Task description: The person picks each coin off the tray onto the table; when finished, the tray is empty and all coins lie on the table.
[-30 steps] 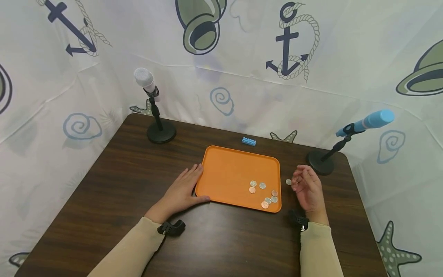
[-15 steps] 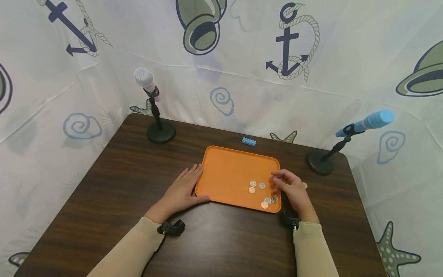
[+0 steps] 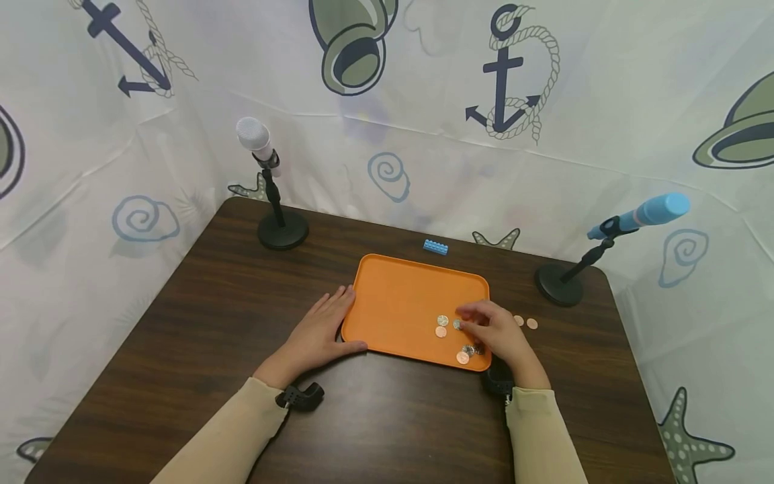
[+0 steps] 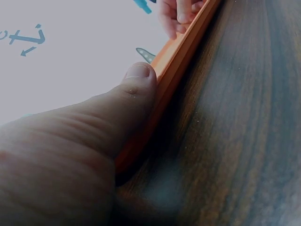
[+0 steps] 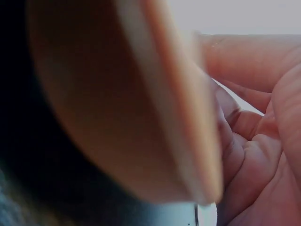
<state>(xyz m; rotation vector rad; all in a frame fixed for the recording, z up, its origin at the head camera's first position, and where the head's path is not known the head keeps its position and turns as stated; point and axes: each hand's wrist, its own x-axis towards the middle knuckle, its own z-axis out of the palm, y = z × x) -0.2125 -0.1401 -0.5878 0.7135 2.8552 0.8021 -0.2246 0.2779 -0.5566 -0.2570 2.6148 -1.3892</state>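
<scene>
Centre: left hand (image 3: 317, 329), fingers straight, touches orange tray (image 3: 399, 296). Lower right: right hand (image 3: 500, 337), fingers bent, is at coin (image 3: 456, 324); grip unclear.

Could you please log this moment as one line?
left hand: touching orange tray; right hand: over tray, at silver coin, grip unclear; two copper coins: on table, right of tray

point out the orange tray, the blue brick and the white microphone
Orange tray (image 3: 396, 296): head view, on its bare flat base.
Blue brick (image 3: 435, 247): head view, middle of its visible surface.
White microphone (image 3: 253, 136): head view, on its rounded head.
</scene>
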